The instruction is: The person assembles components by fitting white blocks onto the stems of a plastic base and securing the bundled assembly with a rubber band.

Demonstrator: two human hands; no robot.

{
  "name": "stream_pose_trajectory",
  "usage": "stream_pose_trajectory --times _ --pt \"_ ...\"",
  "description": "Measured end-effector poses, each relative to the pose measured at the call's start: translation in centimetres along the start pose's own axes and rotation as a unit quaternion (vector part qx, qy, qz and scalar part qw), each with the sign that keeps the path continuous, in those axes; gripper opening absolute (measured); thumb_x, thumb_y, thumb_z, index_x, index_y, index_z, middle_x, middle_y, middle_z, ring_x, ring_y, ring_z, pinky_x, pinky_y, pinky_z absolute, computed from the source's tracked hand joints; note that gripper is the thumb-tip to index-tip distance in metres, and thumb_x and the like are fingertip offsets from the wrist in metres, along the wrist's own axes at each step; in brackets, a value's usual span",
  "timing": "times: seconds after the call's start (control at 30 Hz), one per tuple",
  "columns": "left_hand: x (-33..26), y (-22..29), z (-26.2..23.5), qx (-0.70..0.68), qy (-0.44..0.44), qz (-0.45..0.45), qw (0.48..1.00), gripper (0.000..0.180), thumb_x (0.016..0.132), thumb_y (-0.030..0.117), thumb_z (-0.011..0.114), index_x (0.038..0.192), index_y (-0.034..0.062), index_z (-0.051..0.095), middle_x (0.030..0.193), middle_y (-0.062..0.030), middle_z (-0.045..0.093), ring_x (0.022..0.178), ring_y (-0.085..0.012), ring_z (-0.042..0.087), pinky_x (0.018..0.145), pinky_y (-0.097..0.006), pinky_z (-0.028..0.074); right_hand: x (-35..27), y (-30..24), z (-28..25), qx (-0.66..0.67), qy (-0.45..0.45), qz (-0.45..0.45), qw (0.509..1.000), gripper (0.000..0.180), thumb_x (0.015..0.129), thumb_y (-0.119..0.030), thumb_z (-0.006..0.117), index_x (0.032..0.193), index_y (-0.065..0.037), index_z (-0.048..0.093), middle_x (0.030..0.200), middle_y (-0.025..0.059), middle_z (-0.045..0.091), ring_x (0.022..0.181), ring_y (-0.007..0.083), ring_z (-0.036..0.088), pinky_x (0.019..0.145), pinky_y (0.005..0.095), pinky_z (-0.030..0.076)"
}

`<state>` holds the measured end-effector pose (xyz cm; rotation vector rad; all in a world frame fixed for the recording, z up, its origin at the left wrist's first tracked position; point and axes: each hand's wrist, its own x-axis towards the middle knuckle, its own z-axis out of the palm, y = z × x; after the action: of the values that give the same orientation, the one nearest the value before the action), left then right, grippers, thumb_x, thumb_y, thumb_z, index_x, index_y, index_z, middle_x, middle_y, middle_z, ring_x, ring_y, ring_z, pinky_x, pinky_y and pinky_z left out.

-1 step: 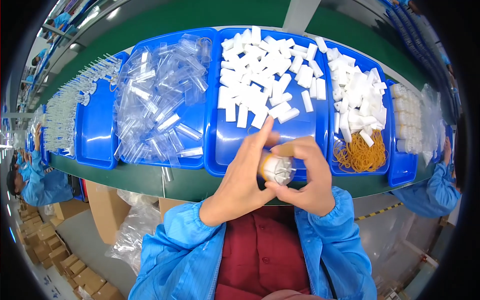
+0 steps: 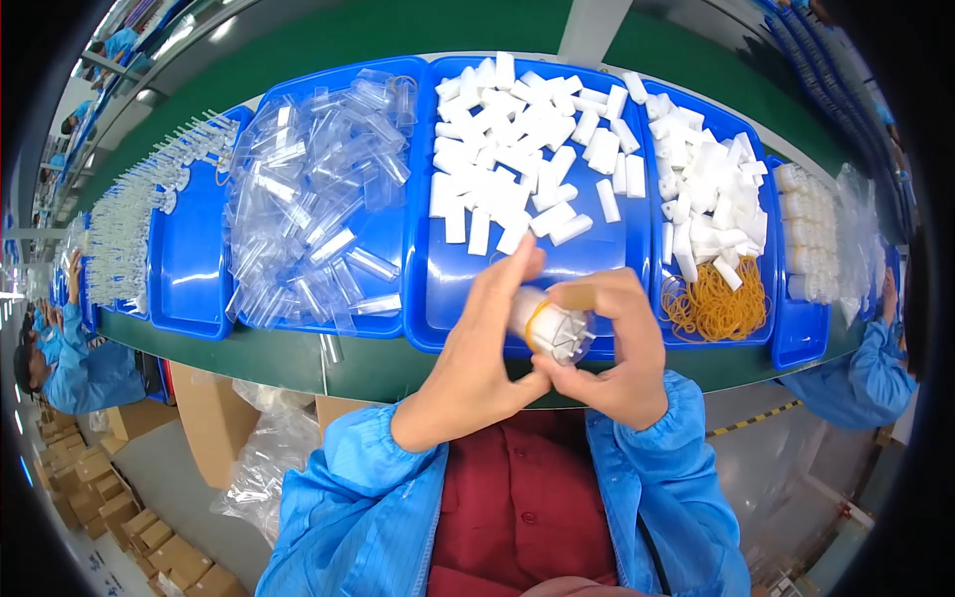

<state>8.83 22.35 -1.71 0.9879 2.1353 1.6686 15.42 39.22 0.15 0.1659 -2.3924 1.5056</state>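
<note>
I see the person's 2 bare hands meet over the near edge of a shallow blue plastic tray (image 2: 607, 254). Between them sits a tilted, round bundle of white pieces (image 2: 565, 336), an orange-yellow rubber band (image 2: 534, 320) running around it. I make out the right hand (image 2: 632, 348) grasping the bundle, its index finger curled over the far side and its thumb at the near end. The left hand (image 2: 473, 358) lies along the bundle's left side; some of its fingers are hidden, so I cannot tell whether they grip. Beyond the hands, many loose white blocks (image 2: 507, 149) lie in the tray. To the right, a 2nd blue tray (image 2: 731, 124) carries white plastic parts (image 2: 711, 189) and heaped orange-yellow rubber bands (image 2: 721, 298). To the left, clear plastic tubes (image 2: 313, 189) crowd a 3rd blue tray (image 2: 383, 234). These 3 rest on a green bench (image 2: 373, 373).
</note>
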Motion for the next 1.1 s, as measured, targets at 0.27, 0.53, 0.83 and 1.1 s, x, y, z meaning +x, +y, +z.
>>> stream_pose_trajectory --times 0.27,0.53,0.83,1.1 --pt "-1.5 -0.5 -1.2 -0.344 -0.023 -0.172 0.923 0.063 0.086 0.005 0.074 0.14 -0.0041 0.044 0.137 -0.0149 0.051 0.125 -0.0213 0.052 0.104 -0.037 0.045 -0.6 -0.4 -0.8 0.004 -0.006 -0.017 1.0 0.054 0.062 0.001 0.083 0.112 -0.007 0.064 0.118 0.0092 0.062 0.099 0.0279 0.057 0.084 0.0376 0.047" --pt "-2.0 -0.5 -1.3 -0.336 -0.039 -0.15 0.929 0.078 0.074 0.004 0.084 0.139 -0.0058 0.044 0.139 -0.0166 0.05 0.126 -0.0245 0.053 0.108 -0.04 0.042 -1.9 0.6 -2.0 0.104 -0.061 0.014 0.993 0.063 0.07 -0.013 0.087 0.127 -0.007 0.059 0.129 0.0125 0.057 0.117 0.0302 0.055 0.098 0.0391 0.045" --pt "-2.1 -1.1 -1.0 -0.215 -0.053 -0.043 0.974 0.078 0.069 0.011 0.087 0.135 -0.0056 0.047 0.129 -0.0164 0.053 0.123 -0.0272 0.055 0.109 -0.04 0.042 -2.5 1.6 -2.0 0.131 -0.111 0.058 0.984 0.062 0.084 -0.028 0.077 0.132 0.001 0.052 0.136 0.0177 0.056 0.118 0.0308 0.055 0.099 0.0396 0.045" --pt "-1.9 -0.6 0.8 -0.333 0.025 -0.103 0.937 0.08 0.075 0.015 0.083 0.137 -0.0074 0.038 0.132 -0.0196 0.052 0.123 -0.0273 0.054 0.107 -0.039 0.042 -2.6 2.1 -0.2 0.265 -0.026 0.101 0.959 0.066 0.088 -0.026 0.074 0.141 0.002 0.047 0.134 0.0169 0.055 0.122 0.0285 0.053 0.104 0.0369 0.042"
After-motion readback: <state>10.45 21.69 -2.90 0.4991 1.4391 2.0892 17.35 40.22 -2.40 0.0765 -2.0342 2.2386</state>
